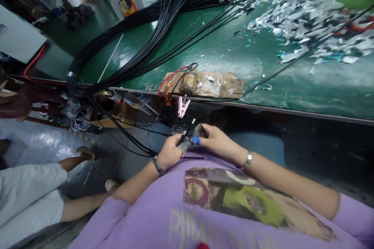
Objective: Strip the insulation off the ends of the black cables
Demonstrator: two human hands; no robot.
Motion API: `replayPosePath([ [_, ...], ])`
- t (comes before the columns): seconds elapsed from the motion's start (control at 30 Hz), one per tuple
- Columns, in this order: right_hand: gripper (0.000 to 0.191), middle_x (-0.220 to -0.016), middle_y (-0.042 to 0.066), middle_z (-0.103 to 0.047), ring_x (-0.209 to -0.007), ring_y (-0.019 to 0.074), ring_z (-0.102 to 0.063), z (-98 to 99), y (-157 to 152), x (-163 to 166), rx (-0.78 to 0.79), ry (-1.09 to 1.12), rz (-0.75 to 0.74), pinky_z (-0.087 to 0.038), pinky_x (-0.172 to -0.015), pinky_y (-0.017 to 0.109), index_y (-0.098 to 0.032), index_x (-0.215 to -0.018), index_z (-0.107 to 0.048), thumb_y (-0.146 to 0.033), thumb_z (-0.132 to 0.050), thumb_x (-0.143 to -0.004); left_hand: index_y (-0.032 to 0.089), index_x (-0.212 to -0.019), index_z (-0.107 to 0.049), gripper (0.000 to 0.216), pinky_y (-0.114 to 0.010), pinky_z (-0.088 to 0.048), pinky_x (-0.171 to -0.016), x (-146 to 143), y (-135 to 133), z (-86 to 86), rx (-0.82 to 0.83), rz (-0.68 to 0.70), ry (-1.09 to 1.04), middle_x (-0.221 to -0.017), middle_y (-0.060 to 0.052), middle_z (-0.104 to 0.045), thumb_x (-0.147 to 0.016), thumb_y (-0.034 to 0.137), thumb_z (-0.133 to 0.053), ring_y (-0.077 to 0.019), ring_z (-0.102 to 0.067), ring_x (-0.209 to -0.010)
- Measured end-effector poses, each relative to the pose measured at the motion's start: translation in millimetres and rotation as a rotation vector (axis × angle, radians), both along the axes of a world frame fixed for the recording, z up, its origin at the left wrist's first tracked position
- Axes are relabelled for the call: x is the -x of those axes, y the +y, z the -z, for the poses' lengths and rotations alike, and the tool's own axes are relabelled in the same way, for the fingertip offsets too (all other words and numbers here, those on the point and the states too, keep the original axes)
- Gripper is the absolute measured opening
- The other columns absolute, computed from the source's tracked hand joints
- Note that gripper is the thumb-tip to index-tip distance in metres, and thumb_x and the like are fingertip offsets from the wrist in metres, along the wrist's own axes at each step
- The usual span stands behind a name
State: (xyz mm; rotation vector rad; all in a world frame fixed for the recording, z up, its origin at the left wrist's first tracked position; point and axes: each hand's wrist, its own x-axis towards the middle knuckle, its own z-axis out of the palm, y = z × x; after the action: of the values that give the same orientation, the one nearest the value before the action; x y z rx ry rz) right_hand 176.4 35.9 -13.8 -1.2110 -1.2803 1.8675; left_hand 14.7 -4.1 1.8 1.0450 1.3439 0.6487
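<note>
Both hands meet low in front of my purple shirt, below the edge of the green workbench (222, 58). My left hand (171, 151) is closed around thin black cables (191, 128), with a grey finger cover on one fingertip. My right hand (217, 142) pinches the cable ends from the other side, a blue cover on one finger. The cables trail left and down from my hands toward a large bundle of black cables (131, 62) draped over the bench edge.
A taped cardboard block (210, 85) with red wires sits at the bench edge, a pink clip (182, 107) hanging below it. Silver and blue scraps (306, 19) litter the far right. Another person's legs (73, 163) are at left; a second person sits far back.
</note>
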Motion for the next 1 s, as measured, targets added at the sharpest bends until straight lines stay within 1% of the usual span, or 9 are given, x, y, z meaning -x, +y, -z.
replayPosePath([
  [0.1,0.03,-0.066,-0.001,-0.056,-0.06,0.0121,-0.047,-1.6,-2,-3,-0.281,-0.142,0.037,-0.041,-0.058,0.026,-0.018,-0.071,-0.055,-0.043,-0.071,-0.063,0.017,-0.064,-0.046,0.037,-0.017,-0.024,-0.036,1,1,-1.2,0.014,-0.016,0.02,-0.041,0.009,-0.041,-0.069,0.049,-0.063,-0.0026,-0.03,-0.033],
  [0.17,0.026,-0.071,0.001,-0.06,-0.065,0.0143,-0.051,-1.8,-3,-7,-0.371,-0.159,0.061,-0.044,-0.061,0.027,-0.019,-0.075,-0.057,-0.043,-0.065,-0.071,0.017,-0.064,-0.046,0.039,-0.017,-0.023,-0.035,1,1,-3.0,0.028,-0.027,0.016,-0.04,0.009,-0.041,-0.069,0.053,-0.062,-0.0029,-0.031,-0.031],
  [0.3,0.026,-0.076,0.003,-0.062,-0.069,0.016,-0.054,-0.9,-6,-13,-0.396,-0.133,0.052,-0.047,-0.065,0.03,-0.019,-0.082,-0.058,-0.044,-0.06,-0.075,0.017,-0.065,-0.048,0.043,-0.017,-0.028,-0.035,2,2,-3.0,0.015,-0.04,-0.027,-0.041,0.008,-0.045,-0.067,0.058,-0.062,-0.0043,-0.038,-0.032],
  [0.4,0.031,-0.081,0.003,-0.064,-0.073,0.0169,-0.058,-1.5,-8,-12,-0.299,-0.039,-0.022,-0.049,-0.068,0.031,-0.018,-0.088,-0.056,-0.044,-0.064,-0.072,0.015,-0.069,-0.053,0.043,-0.019,-0.039,-0.043,4,2,0.8,-0.023,-0.019,-0.092,-0.052,0.001,-0.058,-0.069,0.058,-0.061,-0.0083,-0.052,-0.043],
  [0.47,0.033,-0.08,0.003,-0.065,-0.072,0.0165,-0.058,-2.6,-9,-10,-0.254,0.004,-0.069,-0.049,-0.067,0.03,-0.018,-0.089,-0.056,-0.044,-0.065,-0.071,0.014,-0.071,-0.055,0.042,-0.02,-0.04,-0.046,5,2,2.9,-0.045,0.011,-0.116,-0.06,-0.003,-0.063,-0.069,0.055,-0.062,-0.0099,-0.056,-0.05],
  [0.6,0.029,-0.075,0.002,-0.064,-0.066,0.0143,-0.055,-4.4,-10,-7,-0.31,-0.055,-0.059,-0.047,-0.063,0.028,-0.017,-0.081,-0.058,-0.044,-0.065,-0.071,0.014,-0.074,-0.056,0.04,-0.019,-0.034,-0.042,8,2,3.2,-0.08,0.033,-0.101,-0.061,-0.002,-0.063,-0.07,0.053,-0.063,-0.0056,-0.047,-0.041],
  [0.73,0.027,-0.073,0.002,-0.063,-0.066,0.015,-0.055,-3.0,-9,-7,-0.348,-0.085,-0.036,-0.047,-0.062,0.027,-0.018,-0.078,-0.058,-0.045,-0.061,-0.074,0.014,-0.063,-0.056,0.042,-0.019,-0.03,-0.041,8,1,0.0,-0.11,0.065,-0.032,-0.052,0.001,-0.056,-0.072,0.055,-0.059,-0.0036,-0.037,-0.038],
  [0.83,0.021,-0.071,0.002,-0.062,-0.064,0.0151,-0.055,-2.0,-9,-10,-0.428,-0.197,-0.007,-0.046,-0.06,0.027,-0.018,-0.078,-0.056,-0.039,-0.054,-0.079,0.015,-0.053,-0.05,0.044,-0.02,-0.03,-0.044,6,1,-1.6,-0.151,0.067,0.022,-0.044,0.004,-0.046,-0.072,0.054,-0.06,-0.0038,-0.035,-0.039],
  [1.0,0.015,-0.076,0.004,-0.061,-0.066,0.017,-0.055,-5.1,-10,-19,-0.744,-0.496,-0.001,-0.045,-0.062,0.029,-0.018,-0.088,-0.054,-0.03,-0.048,-0.082,0.016,-0.055,-0.05,0.041,-0.019,-0.029,-0.043,3,0,1.2,-0.157,-0.021,0.046,-0.043,0.006,-0.042,-0.071,0.051,-0.062,-0.0035,-0.033,-0.039],
])
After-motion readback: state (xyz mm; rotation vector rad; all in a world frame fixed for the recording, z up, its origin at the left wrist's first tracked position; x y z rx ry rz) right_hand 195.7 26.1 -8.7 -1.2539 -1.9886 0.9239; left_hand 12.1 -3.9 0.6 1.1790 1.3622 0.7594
